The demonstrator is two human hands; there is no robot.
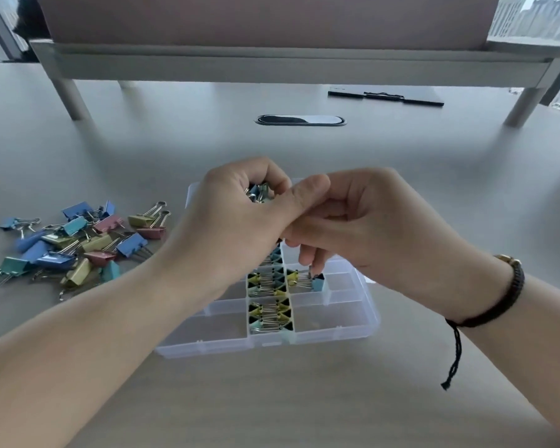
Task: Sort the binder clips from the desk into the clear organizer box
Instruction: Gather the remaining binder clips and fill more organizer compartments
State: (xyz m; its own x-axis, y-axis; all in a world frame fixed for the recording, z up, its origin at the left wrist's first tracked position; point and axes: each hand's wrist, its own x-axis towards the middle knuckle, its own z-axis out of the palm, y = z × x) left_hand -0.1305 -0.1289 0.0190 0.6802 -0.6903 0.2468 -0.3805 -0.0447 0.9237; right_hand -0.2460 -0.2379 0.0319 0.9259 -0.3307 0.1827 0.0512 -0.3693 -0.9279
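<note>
The clear organizer box (337, 331) lies on the desk in front of me, its middle column packed with small yellow and teal binder clips (269, 313). My left hand (236, 221) hovers over the box's far end, curled round a bunch of small clips (257, 191). My right hand (366, 227) is beside it, fingertips pinching the wire handle of a small blue clip (318, 282) that hangs into a right-column compartment next to a yellow one (292, 277). A pile of larger coloured binder clips (78, 244) lies on the desk to the left.
A grey monitor riser (272, 64) spans the back of the desk on round legs. Under it lie a black clipboard (385, 96) and an oval cable grommet (300, 120). Windows show at both far corners.
</note>
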